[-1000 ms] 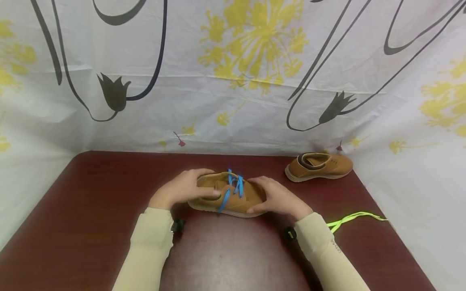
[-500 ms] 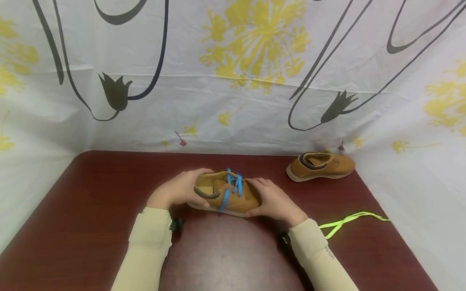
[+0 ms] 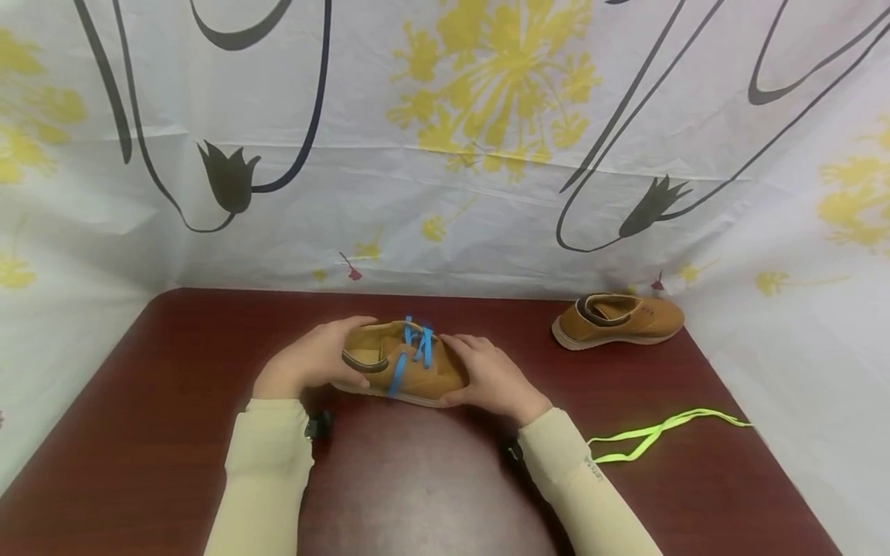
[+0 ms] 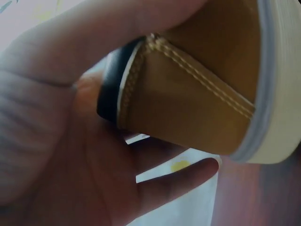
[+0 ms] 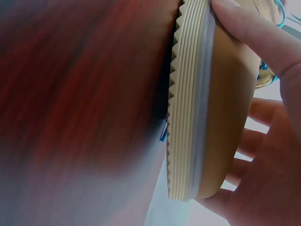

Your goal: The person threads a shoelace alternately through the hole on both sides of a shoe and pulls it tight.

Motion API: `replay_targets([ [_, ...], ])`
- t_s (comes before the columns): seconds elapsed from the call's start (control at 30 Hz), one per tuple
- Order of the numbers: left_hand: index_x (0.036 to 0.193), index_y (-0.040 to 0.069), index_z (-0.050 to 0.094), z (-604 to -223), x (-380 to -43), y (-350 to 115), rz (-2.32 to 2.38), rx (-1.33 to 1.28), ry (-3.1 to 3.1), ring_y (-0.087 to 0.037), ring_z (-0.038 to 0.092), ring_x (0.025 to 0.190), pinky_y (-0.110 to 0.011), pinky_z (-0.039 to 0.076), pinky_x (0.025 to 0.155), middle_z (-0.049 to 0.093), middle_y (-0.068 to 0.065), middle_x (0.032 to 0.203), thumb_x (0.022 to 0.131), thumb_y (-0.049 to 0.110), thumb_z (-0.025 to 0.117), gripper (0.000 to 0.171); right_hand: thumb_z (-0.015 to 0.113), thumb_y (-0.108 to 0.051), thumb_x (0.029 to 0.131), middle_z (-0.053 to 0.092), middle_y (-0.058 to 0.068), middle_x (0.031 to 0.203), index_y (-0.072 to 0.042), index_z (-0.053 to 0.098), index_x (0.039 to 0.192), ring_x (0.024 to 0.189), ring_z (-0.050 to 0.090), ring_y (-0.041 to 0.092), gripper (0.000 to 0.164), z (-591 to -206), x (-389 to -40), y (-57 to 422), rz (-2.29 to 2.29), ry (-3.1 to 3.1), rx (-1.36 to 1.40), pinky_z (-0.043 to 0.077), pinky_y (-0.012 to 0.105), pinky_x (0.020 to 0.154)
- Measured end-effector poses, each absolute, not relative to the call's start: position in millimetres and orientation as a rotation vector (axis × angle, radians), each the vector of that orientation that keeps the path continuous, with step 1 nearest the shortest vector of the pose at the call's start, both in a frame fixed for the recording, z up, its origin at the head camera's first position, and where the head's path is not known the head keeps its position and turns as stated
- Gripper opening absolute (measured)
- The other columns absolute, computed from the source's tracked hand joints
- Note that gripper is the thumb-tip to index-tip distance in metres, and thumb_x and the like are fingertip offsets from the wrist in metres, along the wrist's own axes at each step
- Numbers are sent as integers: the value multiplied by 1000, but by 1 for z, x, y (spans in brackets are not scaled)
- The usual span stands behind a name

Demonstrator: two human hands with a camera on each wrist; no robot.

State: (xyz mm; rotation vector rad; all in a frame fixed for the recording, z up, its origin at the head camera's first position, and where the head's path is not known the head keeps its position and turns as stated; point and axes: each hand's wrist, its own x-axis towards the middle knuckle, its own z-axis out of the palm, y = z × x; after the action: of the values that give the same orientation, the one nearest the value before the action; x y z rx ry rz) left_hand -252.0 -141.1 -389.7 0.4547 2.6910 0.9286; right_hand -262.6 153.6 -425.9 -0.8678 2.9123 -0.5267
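Observation:
Both hands hold a tan shoe (image 3: 434,384) with a pale sole, its toe pointing right. At its heel, the left hand (image 3: 314,359) grips with the thumb along the near side. The right hand (image 3: 492,378) curls round the toe, thumb on the near side just above the sole. A blue shoelace (image 3: 398,375) threads through the eyelets, with one end hanging over the near side. In the left wrist view, the heel (image 4: 188,103) sits between thumb and fingers. The right wrist view shows the ridged sole edge (image 5: 186,117); whether it touches the table cannot be told.
A second tan shoe (image 3: 629,328), with no lace visible, stands at the table's back right. A neon yellow lace (image 3: 647,440) lies on the right side of the dark red table (image 3: 417,494). A patterned white curtain (image 3: 334,201) hangs behind and around the sides.
Both hands have carried the shoe leftward. The left thumb has shifted from across the shoe's opening down to its near side. More of the neon yellow lace shows beside the right sleeve.

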Motion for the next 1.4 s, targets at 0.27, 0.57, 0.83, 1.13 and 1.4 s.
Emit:
replay_targets([
  [0.27, 155, 5, 37, -381, -249, -152, 850, 365, 2744, -39, 52, 128, -56, 49, 102, 52, -22, 146, 71, 17, 92, 100, 89, -53, 71, 53, 11, 151, -11, 44, 153, 139, 50, 35, 103, -426, -270, 130, -510, 2900, -899, 41, 50, 116],
  [0.57, 156, 4, 35, -372, -238, -162, 790, 243, 2812, -49, 42, 135, -63, 46, 103, 39, -32, 152, 72, 22, 91, 102, 86, -55, 74, 50, 9, 154, -13, 41, 155, 140, 48, 32, 102, -425, -277, 94, -433, 2878, -916, 41, 49, 115],
  [0.83, 153, 2, 40, -364, -230, -165, 658, 190, 2919, -56, 37, 136, -70, 36, 108, 40, -33, 151, 76, 18, 87, 92, 84, -57, 76, 51, 7, 153, -15, 40, 156, 139, 49, 30, 101, -421, -279, 65, -369, 2866, -963, 45, 46, 113],
  [1.13, 154, 3, 38, -357, -228, -167, 673, 150, 2949, -60, 29, 140, -80, 16, 112, 31, -36, 156, 85, 16, 75, 79, 81, -58, 79, 50, 5, 153, -18, 38, 157, 139, 49, 27, 98, -420, -279, 39, -309, 2879, -964, 47, 44, 110],
  [1.4, 143, -2, 52, -358, -235, -157, 613, 257, 3036, -59, 36, 139, -70, 32, 113, 39, -38, 151, 81, -8, 56, 62, 78, -62, 80, 49, 3, 155, -21, 36, 158, 139, 50, 26, 98, -421, -280, 13, -250, 2909, -956, 48, 45, 108],
])
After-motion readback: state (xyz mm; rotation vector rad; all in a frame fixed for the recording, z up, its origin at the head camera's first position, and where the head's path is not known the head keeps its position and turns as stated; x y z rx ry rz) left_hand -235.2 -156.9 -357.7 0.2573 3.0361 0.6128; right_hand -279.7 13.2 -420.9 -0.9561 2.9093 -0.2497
